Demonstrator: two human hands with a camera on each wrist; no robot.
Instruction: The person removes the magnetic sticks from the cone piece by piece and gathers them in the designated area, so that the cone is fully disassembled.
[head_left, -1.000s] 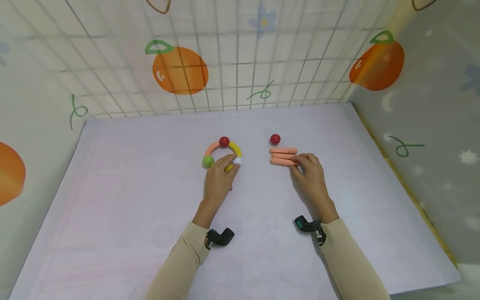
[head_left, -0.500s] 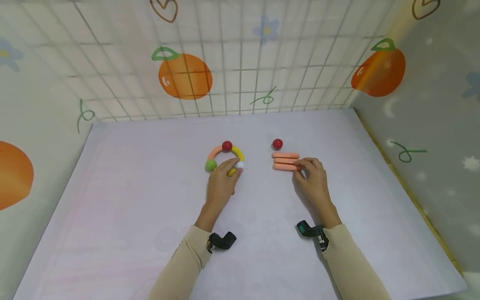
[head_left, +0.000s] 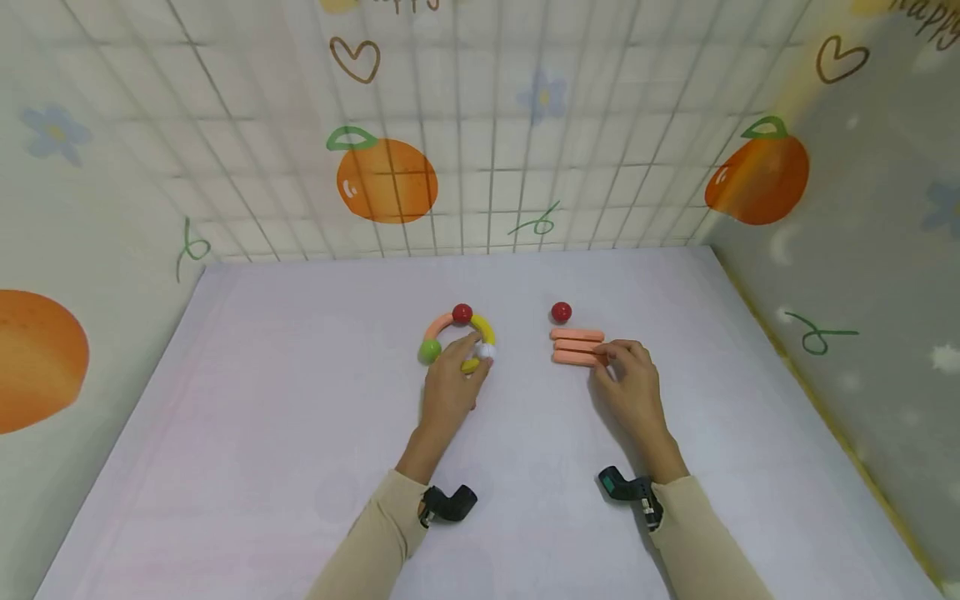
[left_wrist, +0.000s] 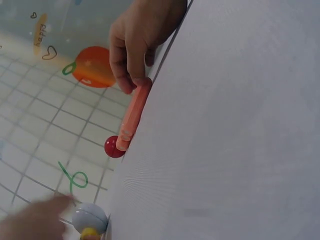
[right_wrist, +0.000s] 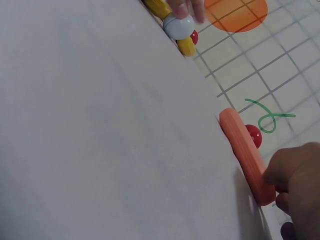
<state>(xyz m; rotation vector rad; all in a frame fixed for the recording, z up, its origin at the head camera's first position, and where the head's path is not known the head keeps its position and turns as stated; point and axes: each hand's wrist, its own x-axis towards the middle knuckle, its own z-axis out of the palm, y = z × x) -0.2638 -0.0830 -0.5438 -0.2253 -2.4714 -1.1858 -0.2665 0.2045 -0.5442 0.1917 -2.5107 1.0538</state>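
Note:
A ring of coloured curved pieces and balls lies left of the table's middle, with a red ball point(head_left: 462, 313), a green ball point(head_left: 430, 351), a white ball point(head_left: 487, 352), an orange curved piece point(head_left: 437, 325) and a yellow curved piece point(head_left: 484, 327). My left hand point(head_left: 450, 383) pinches the white ball between thumb and finger, covering the ring's near side. To the right, several salmon-orange sticks point(head_left: 576, 335) lie side by side. My right hand point(head_left: 632, 387) pinches their right ends, thumb on the nearest stick point(right_wrist: 245, 150).
Behind the sticks sits a loose red ball point(head_left: 561, 312). A white cloth covers the table point(head_left: 300, 400). A patterned curtain point(head_left: 277, 150) stands along the back and sides. Each wrist wears a small black camera point(head_left: 450, 504).
The head view has tilted up, so everything sits lower in it. The nearest stick has straightened beside the others. Both hands keep nearly the same places on the table.

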